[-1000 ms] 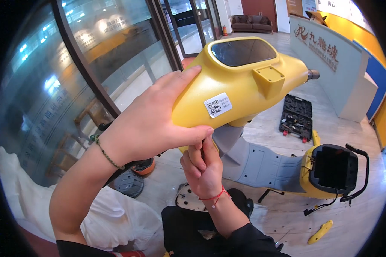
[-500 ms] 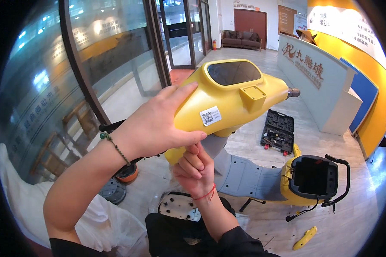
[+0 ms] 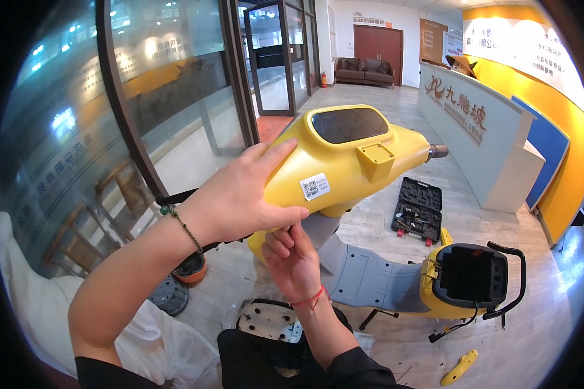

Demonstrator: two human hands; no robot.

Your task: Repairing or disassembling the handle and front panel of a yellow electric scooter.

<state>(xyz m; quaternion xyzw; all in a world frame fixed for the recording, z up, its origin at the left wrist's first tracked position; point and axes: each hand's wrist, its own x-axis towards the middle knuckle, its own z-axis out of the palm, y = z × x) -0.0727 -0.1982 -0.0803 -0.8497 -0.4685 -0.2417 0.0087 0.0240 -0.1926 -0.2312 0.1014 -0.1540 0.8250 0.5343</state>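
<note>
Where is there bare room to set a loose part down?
The grey footboard looks bare between the front column and yellow rear body. Floor also lies open between tool case and counter, and right of the black rear rail. Crowded: below the right hand, by the pale knobbed panel, and lower left, around the white sheet and orange-rimmed pot.

plank floor (image 3: 493, 230) | brown sofa (image 3: 365, 74) | reddish door (image 3: 377, 47) | white counter (image 3: 499, 155) | yellow wall (image 3: 574, 168) | dark-framed glass (image 3: 175, 84)

Yellow scooter cover (image 3: 352, 170) lower in view than a second ago, top of red-brown door (image 3: 383, 45) newly visible.
</note>
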